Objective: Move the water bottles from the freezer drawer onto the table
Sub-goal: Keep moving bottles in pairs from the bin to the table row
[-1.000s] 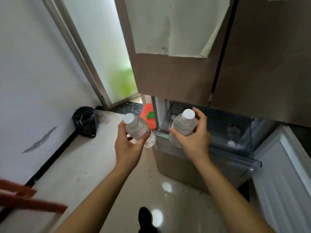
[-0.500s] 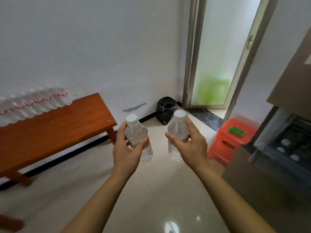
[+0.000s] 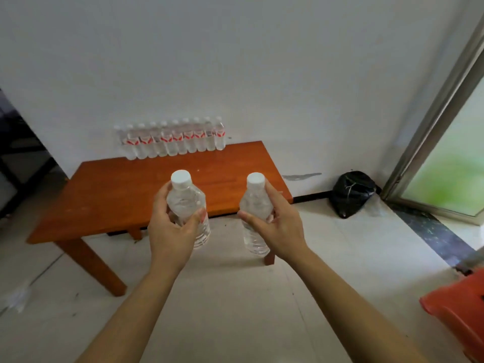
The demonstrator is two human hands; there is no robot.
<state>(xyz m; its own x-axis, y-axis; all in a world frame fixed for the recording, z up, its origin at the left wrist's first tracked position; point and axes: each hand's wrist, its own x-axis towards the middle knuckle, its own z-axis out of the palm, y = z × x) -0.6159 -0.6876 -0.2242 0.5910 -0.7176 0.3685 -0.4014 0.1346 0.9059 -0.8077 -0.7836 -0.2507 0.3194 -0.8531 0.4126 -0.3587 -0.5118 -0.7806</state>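
- Gripped in the left hand [image 3: 170, 231], fingers [image 3: 161, 191] and thumb curled round its middle: left bottle [image 3: 187, 197], clear plastic, white screw cap, no label, ribbed lower half, leaning slightly.
- Gripped in the right hand [image 3: 281, 226], fingers [image 3: 273, 191] wrapped behind its shoulder, thumb across the front: right bottle [image 3: 254, 205], same clear body and white cap, upright.
- Both in mid-air, apart from each other, on the near side of the wooden bench [image 3: 117, 195], not resting on it.
- Along the far edge of the bench, against the wall [image 3: 235, 61]: row of bottles [image 3: 172, 138], red-and-white labels, white caps.
- On the floor [image 3: 235, 297] to the right: black bag [image 3: 351, 193]; nearer, at the right edge, orange stool [image 3: 455, 307].
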